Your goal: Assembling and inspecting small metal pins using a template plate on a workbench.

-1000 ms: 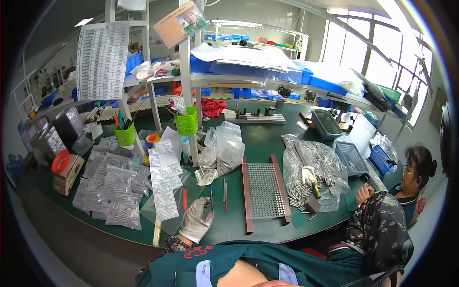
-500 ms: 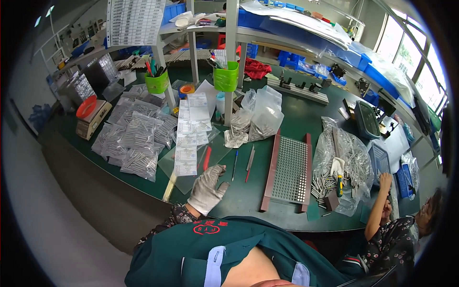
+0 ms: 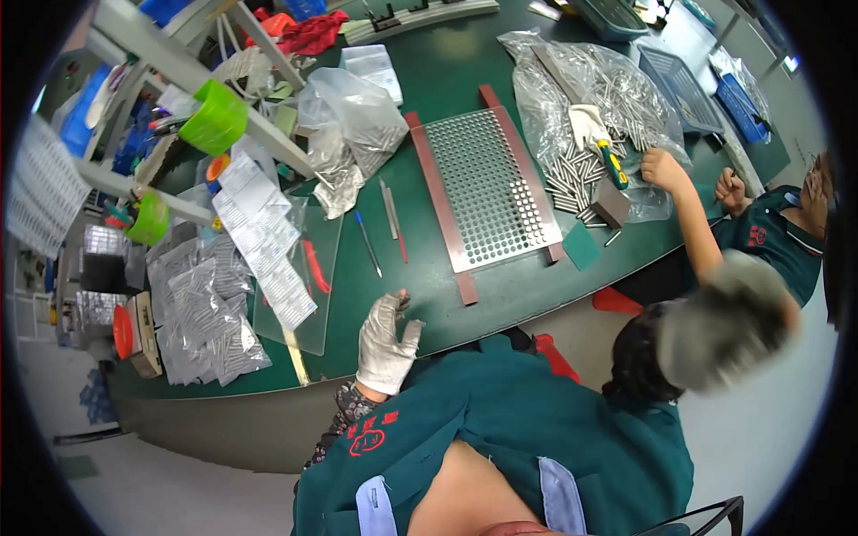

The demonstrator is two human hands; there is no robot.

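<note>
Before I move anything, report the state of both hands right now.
Left hand: open, with nothing visible in it.
Right hand: gloved, too blurred to tell whether open, closed or holding anything.

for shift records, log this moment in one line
left hand: open, seemingly empty | right hand: blurred, grip unclear | perforated plate: brown rails alongside

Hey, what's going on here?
The gloved left hand is at the near edge of the table, apparently empty. The right hand is out to the right, too blurred to tell if it holds anything. A perforated tray has bright pieces in some holes. A co-worker's bare hand is by a clear bag of metal pins.
</note>
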